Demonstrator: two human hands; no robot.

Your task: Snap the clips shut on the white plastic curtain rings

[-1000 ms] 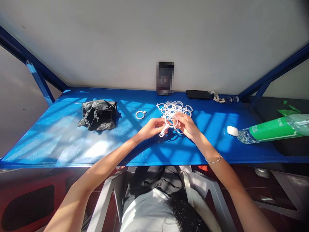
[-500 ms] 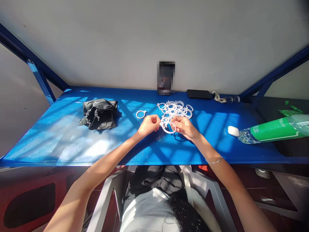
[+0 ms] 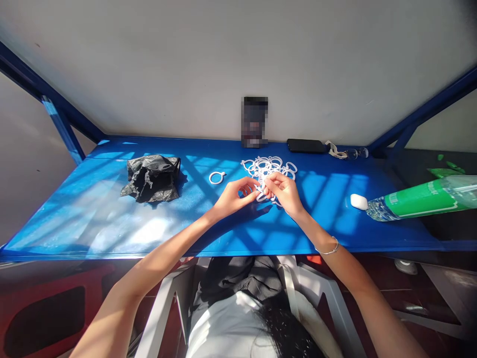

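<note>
Several white plastic curtain rings with small eyelets lie in a loose pile (image 3: 268, 163) on the blue table. At the near edge of this pile, my left hand (image 3: 235, 195) is curled, its thumb and fingertips meeting at a white curtain ring (image 3: 261, 197). My right hand (image 3: 286, 194) pinches at the same spot from the other side, its fingers covering part of the rings. Another ring shows just beneath it. Exactly what lies between the fingertips is partly hidden. One single curtain ring (image 3: 216, 178) rests apart, left of the pile.
A crumpled black plastic bag (image 3: 152, 179) sits at the left on the blue table (image 3: 93, 199). Along the back are a blurred dark upright device (image 3: 254, 122), a black phone (image 3: 306, 145) and glasses (image 3: 352, 153). A white case (image 3: 358, 201) and a green-labelled bottle (image 3: 421, 199) lie right.
The curtain ring that hung visibly between my hands is now mostly covered by my fingers. My right hand has shifted slightly left, and my left hand's fingers have loosened and reached right.
</note>
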